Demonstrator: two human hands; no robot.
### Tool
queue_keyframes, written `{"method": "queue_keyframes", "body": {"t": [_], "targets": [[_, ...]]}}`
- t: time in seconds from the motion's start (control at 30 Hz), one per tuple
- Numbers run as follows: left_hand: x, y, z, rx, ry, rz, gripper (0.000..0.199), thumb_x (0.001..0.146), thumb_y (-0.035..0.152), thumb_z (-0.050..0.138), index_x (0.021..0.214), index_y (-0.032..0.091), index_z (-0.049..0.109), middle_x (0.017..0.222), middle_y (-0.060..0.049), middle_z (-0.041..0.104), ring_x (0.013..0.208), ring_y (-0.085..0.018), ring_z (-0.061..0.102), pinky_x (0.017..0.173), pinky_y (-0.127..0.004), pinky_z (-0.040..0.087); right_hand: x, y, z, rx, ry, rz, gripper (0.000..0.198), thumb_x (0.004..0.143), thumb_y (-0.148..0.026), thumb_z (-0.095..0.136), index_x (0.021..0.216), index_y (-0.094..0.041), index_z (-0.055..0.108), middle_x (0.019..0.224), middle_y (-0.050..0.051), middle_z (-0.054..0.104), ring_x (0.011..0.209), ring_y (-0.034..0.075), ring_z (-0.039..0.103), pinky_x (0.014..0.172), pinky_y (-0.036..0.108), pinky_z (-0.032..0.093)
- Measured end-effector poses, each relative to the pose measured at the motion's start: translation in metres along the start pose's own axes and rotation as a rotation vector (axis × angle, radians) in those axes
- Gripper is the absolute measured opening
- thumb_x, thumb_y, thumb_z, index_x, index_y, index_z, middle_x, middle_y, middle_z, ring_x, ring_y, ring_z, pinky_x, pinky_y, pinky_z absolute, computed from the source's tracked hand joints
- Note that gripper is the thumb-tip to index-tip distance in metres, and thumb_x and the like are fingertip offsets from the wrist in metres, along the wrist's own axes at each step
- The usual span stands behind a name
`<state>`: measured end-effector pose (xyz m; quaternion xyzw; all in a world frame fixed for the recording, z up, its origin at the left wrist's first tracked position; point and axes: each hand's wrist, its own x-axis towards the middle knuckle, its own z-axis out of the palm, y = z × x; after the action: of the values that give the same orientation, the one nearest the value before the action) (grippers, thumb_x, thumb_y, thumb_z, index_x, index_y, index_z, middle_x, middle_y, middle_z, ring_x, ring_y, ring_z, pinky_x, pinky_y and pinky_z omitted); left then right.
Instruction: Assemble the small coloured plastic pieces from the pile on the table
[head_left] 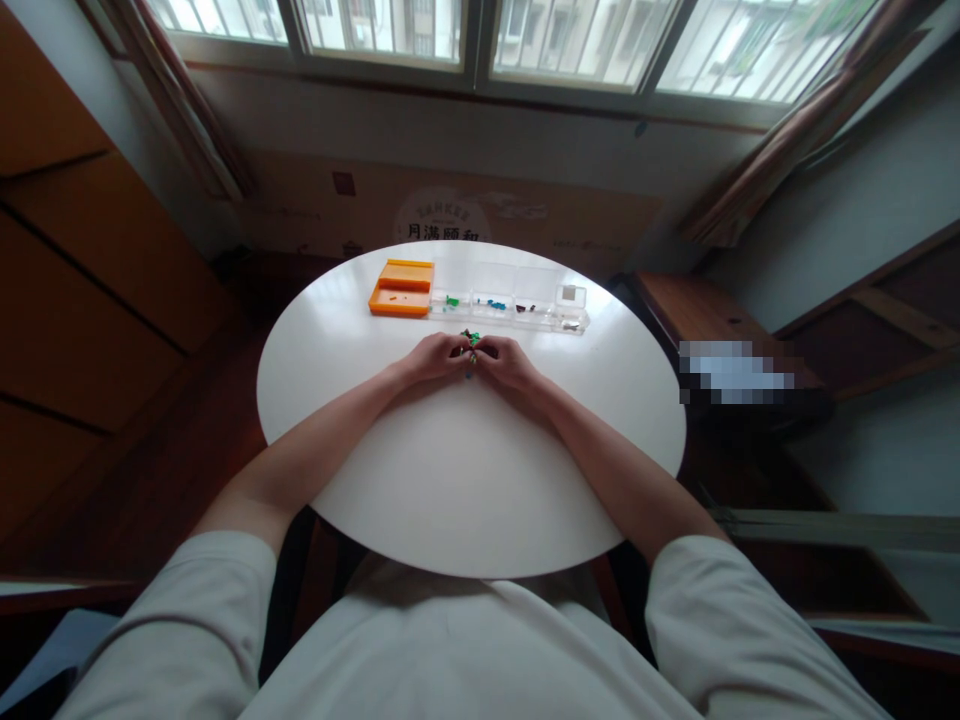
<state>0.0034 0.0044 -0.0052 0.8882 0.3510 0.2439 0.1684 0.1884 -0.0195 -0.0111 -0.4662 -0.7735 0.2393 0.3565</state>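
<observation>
My left hand (437, 358) and my right hand (510, 362) meet over the middle of the white table, fingertips almost touching. Fingers of both are pinched around a cluster of small green and dark pieces (471, 337), which look like tiny building bricks. How the pieces fit together is too small to tell, and the fingers partly hide them. A tiny blue piece (469, 375) lies just below the fingertips. Beyond my hands stand an orange box (401, 297) with its lid raised and several clear boxes holding green pieces (451, 300), blue pieces (495, 304) and dark red pieces (523, 309).
The round white table (465, 480) is directly in front of my body. At the right end of the box row is a small clear box (572, 320) with pale contents. A wooden desk (675, 300) stands to the right, an orange cabinet (67, 270) to the left.
</observation>
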Motion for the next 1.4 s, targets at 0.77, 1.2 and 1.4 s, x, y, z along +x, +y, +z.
{"method": "queue_keyframes", "body": {"t": [0.77, 1.2, 1.4], "targets": [[-0.0002, -0.0014, 0.0016, -0.023, 0.008, -0.019, 0.031, 0.082, 0.038, 0.049, 0.082, 0.013, 0.067, 0.063, 0.000, 0.059, 0.054, -0.008, 0.043, 0.054, -0.021, 0.026, -0.0008, -0.0018, -0.0006, -0.014, 0.013, 0.006, 0.028, 0.077, -0.031, 0.053, 0.085, -0.010, 0.070, 0.073, 0.005, 0.066, 0.064, 0.014, 0.053, 0.063, 0.025, 0.040], [-0.0001, -0.0014, 0.0013, -0.014, 0.010, 0.010, 0.029, 0.082, 0.038, 0.050, 0.079, 0.013, 0.065, 0.061, 0.001, 0.057, 0.054, -0.007, 0.042, 0.052, -0.021, 0.024, 0.0001, 0.0018, 0.0005, -0.013, 0.014, -0.015, 0.026, 0.077, -0.028, 0.051, 0.084, -0.011, 0.070, 0.073, 0.004, 0.066, 0.065, 0.014, 0.053, 0.063, 0.025, 0.040], [-0.0003, -0.0009, 0.0012, -0.023, 0.009, 0.003, 0.030, 0.082, 0.038, 0.049, 0.081, 0.013, 0.066, 0.063, 0.001, 0.059, 0.054, -0.007, 0.043, 0.053, -0.020, 0.025, 0.0000, 0.0018, 0.0003, -0.015, 0.012, -0.007, 0.027, 0.077, -0.029, 0.051, 0.085, -0.011, 0.070, 0.072, 0.004, 0.066, 0.064, 0.014, 0.053, 0.062, 0.025, 0.040]]}}
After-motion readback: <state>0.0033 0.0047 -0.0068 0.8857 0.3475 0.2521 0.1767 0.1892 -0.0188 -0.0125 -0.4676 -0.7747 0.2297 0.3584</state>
